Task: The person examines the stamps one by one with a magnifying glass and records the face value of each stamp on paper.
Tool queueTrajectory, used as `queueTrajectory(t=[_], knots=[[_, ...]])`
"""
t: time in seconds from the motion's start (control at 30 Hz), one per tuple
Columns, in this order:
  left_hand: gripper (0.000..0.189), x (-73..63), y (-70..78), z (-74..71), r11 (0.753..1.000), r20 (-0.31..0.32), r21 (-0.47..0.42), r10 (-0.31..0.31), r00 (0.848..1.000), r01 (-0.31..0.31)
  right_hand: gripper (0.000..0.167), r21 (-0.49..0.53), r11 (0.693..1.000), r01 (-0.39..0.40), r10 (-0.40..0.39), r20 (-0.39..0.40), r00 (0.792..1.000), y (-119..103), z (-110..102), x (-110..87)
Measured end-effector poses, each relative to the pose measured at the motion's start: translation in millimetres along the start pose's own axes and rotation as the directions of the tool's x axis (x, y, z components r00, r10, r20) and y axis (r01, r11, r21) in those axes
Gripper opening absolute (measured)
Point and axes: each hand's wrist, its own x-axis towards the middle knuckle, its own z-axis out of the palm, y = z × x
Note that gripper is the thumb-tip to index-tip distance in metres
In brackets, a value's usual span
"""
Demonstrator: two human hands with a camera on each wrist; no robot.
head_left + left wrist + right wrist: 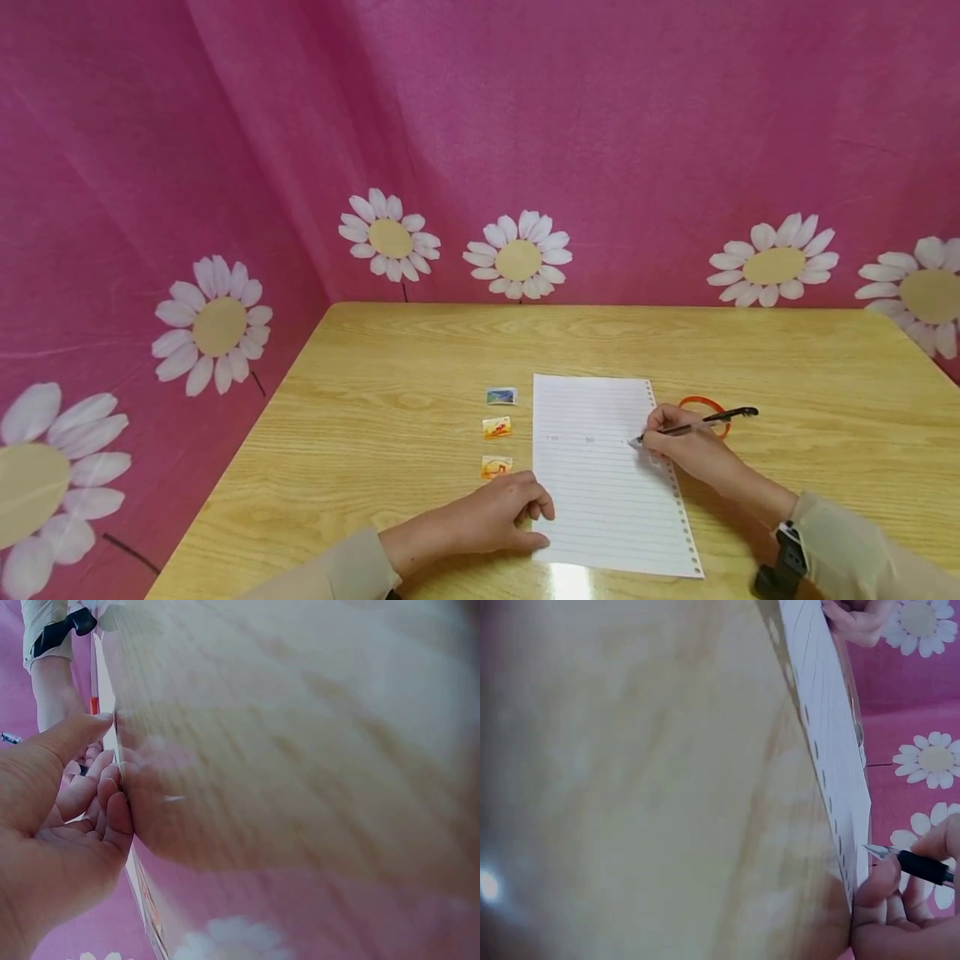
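Observation:
In the head view my right hand (693, 450) holds a pen (720, 418), black at the end, its tip at the lined paper. The lined sheet (600, 508) has punched holes along its right edge and faint handwritten marks in a row across its upper half. My left hand (495, 512) rests with loosely bent fingers at the sheet's left edge. The right wrist view shows the pen's dark grip (924, 865) and metal point between thumb and fingers. In the left wrist view, the left fingertips (118, 814) touch the surface, and nothing shows in that hand.
Three small stamp-like pieces lie left of the sheet: a blue one (502, 396), a yellow one (497, 427) and an orange and white one (496, 467) just beyond the left hand. An orange ring (697, 400) lies behind the right hand. A pink flowered cloth (600, 125) hangs behind the wooden table (420, 350).

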Motion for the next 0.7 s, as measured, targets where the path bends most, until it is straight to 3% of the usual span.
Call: queueTrajectory(t=[0.17,0.7], knots=[[0.017,-1.9,1.2,-0.3,1.0,0.015,-0.014,-0.021,1.0,0.021,0.013,0.012,1.0,0.018,-0.018,-0.03,0.999,6.0,0.9,-3.1],[0.018,-0.4,4.2,-3.7,0.999,0.01,0.002,-0.032,0.999,0.032,0.015,0.027,0.995,0.091,-0.091,0.006,0.996,6.4,-1.5,-1.9]])
